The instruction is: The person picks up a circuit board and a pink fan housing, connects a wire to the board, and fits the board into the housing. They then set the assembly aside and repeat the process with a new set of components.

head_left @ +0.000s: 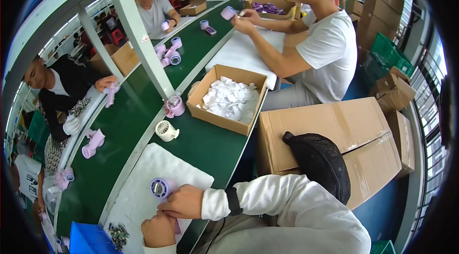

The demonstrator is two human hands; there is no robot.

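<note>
A lilac handheld fan (162,188) is on the white foam sheet (189,170) in front of me, its round head pointing away from me. My right hand (184,201) is closed around the part just below that head. Nearer to me, my left hand (158,231) is closed at the lower end, against the right fingers; a lilac bit (178,226) shows beside it. Both sets of fingertips are mostly hidden. Left of my hands lies a pile of small circuit boards (118,236), next to a blue bin (88,238).
A cream fan (167,130) and a pink fan (175,106) stand beyond the foam. Behind them is a carton of white paper pieces (228,96). The green conveyor (119,125) carries more lilac fans. Large carton (330,134) at right; co-workers sit along the line.
</note>
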